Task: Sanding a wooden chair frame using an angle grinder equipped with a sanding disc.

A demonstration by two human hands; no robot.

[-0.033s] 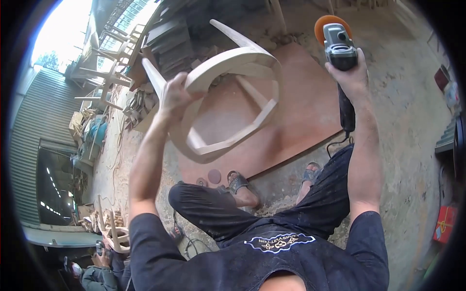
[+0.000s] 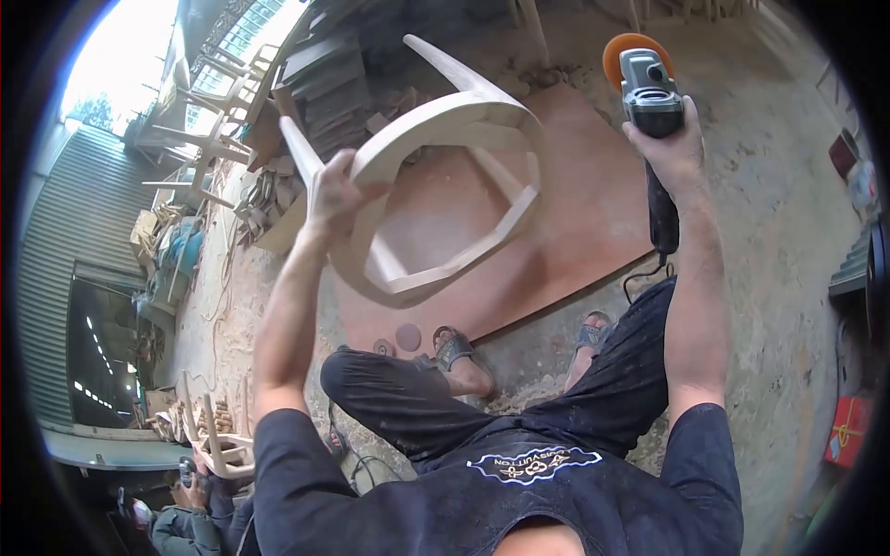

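Observation:
My left hand (image 2: 338,196) grips the side of a pale wooden chair frame (image 2: 436,120), its fingers wrapped over the rounded rim. The frame is tilted above a reddish board, with two tapered legs pointing up and away and an angular inner edge. Farther right, my right hand (image 2: 672,153) is closed around the body of a grey and black angle grinder (image 2: 649,88). An orange backing pad (image 2: 619,54) faces away at the grinder's far end, apart from the chair frame. Its black handle and cord hang along my right forearm.
The reddish board (image 2: 593,204) lies on the dusty floor before my sandalled feet, a round sanding disc (image 2: 408,336) near its close edge. Stacked chair frames (image 2: 209,139) and wood scraps (image 2: 269,195) stand left. Another person (image 2: 195,528) works at lower left. A red box (image 2: 847,431) sits right.
The chair frame has shifted slightly to the right and turned a little, my left hand moving with it. My right hand and the grinder have barely moved.

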